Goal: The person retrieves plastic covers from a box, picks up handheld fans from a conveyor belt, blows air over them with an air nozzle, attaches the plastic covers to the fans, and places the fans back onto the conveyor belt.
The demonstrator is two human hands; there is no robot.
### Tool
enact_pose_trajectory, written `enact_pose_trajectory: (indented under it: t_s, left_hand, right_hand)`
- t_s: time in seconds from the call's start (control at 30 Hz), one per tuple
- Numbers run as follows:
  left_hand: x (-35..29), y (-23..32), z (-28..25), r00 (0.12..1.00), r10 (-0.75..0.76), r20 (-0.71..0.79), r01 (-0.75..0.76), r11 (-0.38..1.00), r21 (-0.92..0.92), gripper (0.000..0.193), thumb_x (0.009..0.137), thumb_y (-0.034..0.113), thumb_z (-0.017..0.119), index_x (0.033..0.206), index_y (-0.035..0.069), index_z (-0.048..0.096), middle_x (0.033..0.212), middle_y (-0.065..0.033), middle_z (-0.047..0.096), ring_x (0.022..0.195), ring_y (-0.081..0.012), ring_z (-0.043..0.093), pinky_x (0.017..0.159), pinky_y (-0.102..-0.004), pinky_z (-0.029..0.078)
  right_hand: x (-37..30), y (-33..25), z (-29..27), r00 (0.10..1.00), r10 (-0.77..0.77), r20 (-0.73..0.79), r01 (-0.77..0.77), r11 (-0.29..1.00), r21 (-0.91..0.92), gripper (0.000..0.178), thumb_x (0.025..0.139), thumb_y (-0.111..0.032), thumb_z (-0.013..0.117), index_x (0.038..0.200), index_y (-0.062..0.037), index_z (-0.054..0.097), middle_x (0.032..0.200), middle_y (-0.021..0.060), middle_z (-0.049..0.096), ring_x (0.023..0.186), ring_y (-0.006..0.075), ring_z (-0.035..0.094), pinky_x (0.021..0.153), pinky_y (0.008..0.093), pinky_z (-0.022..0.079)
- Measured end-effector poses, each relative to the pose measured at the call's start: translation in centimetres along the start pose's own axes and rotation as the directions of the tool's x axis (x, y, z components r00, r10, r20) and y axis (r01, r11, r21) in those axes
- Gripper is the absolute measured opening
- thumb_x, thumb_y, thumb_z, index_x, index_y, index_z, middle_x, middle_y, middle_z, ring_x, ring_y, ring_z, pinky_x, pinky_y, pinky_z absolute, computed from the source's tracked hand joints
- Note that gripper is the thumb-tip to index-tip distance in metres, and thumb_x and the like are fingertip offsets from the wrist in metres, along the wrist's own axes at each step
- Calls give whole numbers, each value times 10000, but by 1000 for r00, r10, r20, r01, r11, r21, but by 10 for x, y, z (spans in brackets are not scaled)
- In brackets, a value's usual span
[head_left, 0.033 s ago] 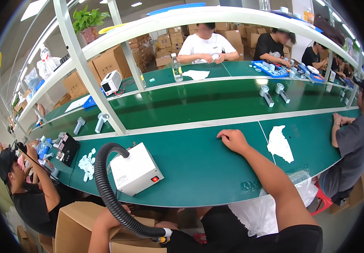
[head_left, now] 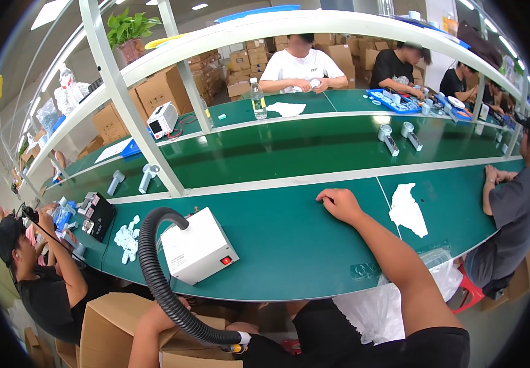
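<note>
My right hand [head_left: 340,205] rests on the green tabletop [head_left: 289,245], its fingers loosely curled with nothing in them. To its right lies a crumpled white cloth or sheet [head_left: 407,210]. Little shows of my left hand [head_left: 183,303], low beside the table's front edge; its fingers are hidden. A black corrugated hose [head_left: 148,257] arches past it from a white box-shaped machine [head_left: 198,246] with a lit red switch. The hose's pale end lies by my lap. Left of the machine is a pile of small pale blue parts [head_left: 127,239].
An open cardboard box [head_left: 108,319] stands below the table at left. A white frame post [head_left: 127,104] rises beyond the machine. Handheld grey devices [head_left: 389,140] stand on the green strip behind the rail. Co-workers sit at both sides and across. Clear plastic bags [head_left: 369,306] hang at the front edge.
</note>
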State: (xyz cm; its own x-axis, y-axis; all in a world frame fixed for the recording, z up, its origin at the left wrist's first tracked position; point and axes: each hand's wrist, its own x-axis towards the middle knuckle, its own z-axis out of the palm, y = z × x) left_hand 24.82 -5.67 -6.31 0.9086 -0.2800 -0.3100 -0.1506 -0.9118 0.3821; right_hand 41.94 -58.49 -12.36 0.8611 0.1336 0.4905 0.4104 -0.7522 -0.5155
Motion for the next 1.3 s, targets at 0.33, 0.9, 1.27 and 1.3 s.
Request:
enact_pose_trajectory:
  t_s: [0.33,0.9,1.27,1.3]
  left_hand:
    - [3,-2,0,981,181,-72,-178,983,45,206,879,228,603,897,40,683,759,-157,669,720,-318,653,677,-392,512]
    - [-1,5,-3,993,108,-49,-106,994,32,200,881,215,600,927,39,683,756,-144,670,712,-305,650,675,-384,511]
    - [3,-1,1,991,129,-31,-127,989,71,213,887,237,608,913,40,684,754,-147,673,707,-304,657,666,-381,513]
    - [3,-2,1,991,132,-19,-130,988,84,212,888,235,608,915,39,684,753,-145,674,706,-300,657,665,-379,513]
  right_hand:
    - [-1,-1,-1,1000,10,-4,-10,1000,26,179,837,-125,551,922,-121,709,860,97,703,766,284,666,692,383,536]
    - [-1,2,0,1000,-14,-21,14,1000,13,178,837,-130,546,911,-119,708,835,98,702,744,290,664,674,389,533]
    - [-1,5,2,998,-52,-44,52,999,14,172,825,-95,562,916,-102,708,821,103,697,692,270,655,636,357,519]
    - [-1,4,2,999,-36,-35,36,999,14,172,826,-97,561,916,-103,708,821,103,697,691,270,654,636,358,519]
